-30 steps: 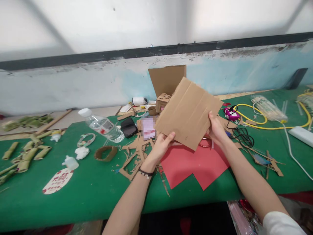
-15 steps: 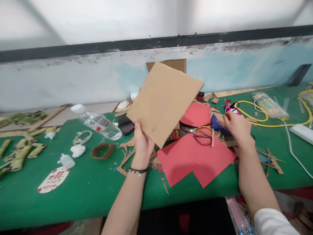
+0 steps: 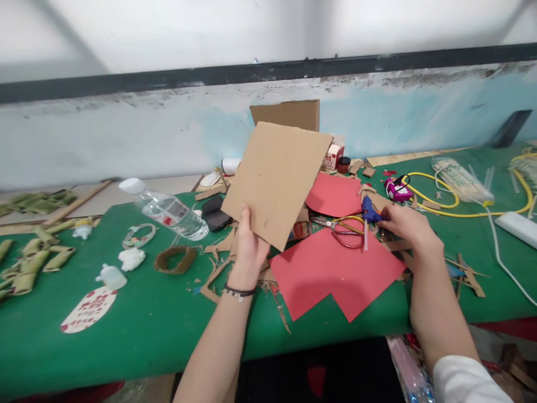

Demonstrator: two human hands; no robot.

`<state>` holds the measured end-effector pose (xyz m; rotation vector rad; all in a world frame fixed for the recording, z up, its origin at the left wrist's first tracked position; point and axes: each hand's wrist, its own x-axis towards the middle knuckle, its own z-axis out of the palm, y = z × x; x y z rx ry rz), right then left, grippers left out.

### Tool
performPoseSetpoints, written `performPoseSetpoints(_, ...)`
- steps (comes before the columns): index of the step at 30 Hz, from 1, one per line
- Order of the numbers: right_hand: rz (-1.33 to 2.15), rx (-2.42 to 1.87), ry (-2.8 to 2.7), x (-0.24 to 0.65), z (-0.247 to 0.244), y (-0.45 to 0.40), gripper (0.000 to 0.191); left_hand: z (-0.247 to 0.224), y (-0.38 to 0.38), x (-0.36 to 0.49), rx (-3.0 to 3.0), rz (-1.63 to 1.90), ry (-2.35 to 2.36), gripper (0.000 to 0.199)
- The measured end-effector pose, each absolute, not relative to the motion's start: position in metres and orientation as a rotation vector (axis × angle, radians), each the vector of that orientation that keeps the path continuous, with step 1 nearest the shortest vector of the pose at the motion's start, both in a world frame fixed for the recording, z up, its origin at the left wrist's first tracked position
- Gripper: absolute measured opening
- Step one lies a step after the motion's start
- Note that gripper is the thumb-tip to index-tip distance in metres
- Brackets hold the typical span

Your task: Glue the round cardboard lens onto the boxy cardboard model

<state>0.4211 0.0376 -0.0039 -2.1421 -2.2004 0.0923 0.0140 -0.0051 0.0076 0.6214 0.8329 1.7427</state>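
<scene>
My left hand (image 3: 250,243) holds a rectangular sheet of cardboard (image 3: 279,182) by its lower left edge, thumb on the face and fingers behind. The sheet is raised and tilted over the table. My right hand (image 3: 409,229) has its fingers closed on the blue hot glue gun (image 3: 369,211), and covers most of its handle. Beside the gun lie scissors (image 3: 348,238) with red and yellow handles. Under them is a notched sheet of red paper (image 3: 335,274), and a second red piece (image 3: 335,195) lies behind.
A water bottle (image 3: 168,212), a cardboard ring (image 3: 175,259) and a small white bottle (image 3: 111,276) stand or lie at left. Green rolled pieces (image 3: 27,274) are at far left. A purple tape measure (image 3: 397,190), yellow cord (image 3: 461,215) and white power strip (image 3: 518,228) lie at right.
My right hand has come down from near the tape measure onto the glue gun's handle. The cardboard in my left hand has lowered slightly and turned more upright.
</scene>
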Motion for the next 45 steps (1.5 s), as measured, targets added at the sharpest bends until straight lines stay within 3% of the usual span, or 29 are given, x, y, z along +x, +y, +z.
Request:
performPoseSetpoints(8, 0.069, -2.084, -2.176, 0.432, 0.017, 0.029, 0.018, 0.006, -0.004, 0.013, 0.613, 1.757, 0.863, 0.064)
performPoseSetpoints(16, -0.328, -2.083, -1.756, 0.438, 0.004, 0.057, 0.034, 0.005, -0.003, 0.015, 0.582, 1.758, 0.878, 0.059)
performPoseSetpoints(23, -0.182, -2.138, -1.831, 0.442, -0.01, 0.069, 0.037, 0.006, -0.002, 0.011, 0.573, 1.721, 0.83, 0.061)
performPoseSetpoints(27, -0.257, -1.836, -1.839, 0.414, 0.006, 0.061, 0.042, 0.006, -0.002, 0.01, 0.6, 1.705, 0.789, 0.067)
performPoseSetpoints(32, 0.159, -1.56, -2.427, 0.365, 0.02, 0.039, 0.029, 0.007, -0.006, 0.013, 0.591, 1.691, 0.776, 0.065)
performPoseSetpoints(37, 0.193, -1.637, -2.663, 0.342, 0.016, 0.021, 0.029, 0.008, -0.007, 0.01, 0.569, 1.678, 0.744, 0.066)
performPoseSetpoints(42, 0.178, -1.687, -2.634, 0.328, 0.014, 0.014, 0.046, 0.011, -0.004, 0.005, 0.57, 1.73, 0.774, 0.057)
performPoseSetpoints(45, 0.226, -1.685, -2.587, 0.336, 0.016, 0.014, 0.041, 0.013, -0.003, 0.001, 0.581, 1.762, 0.77, 0.054)
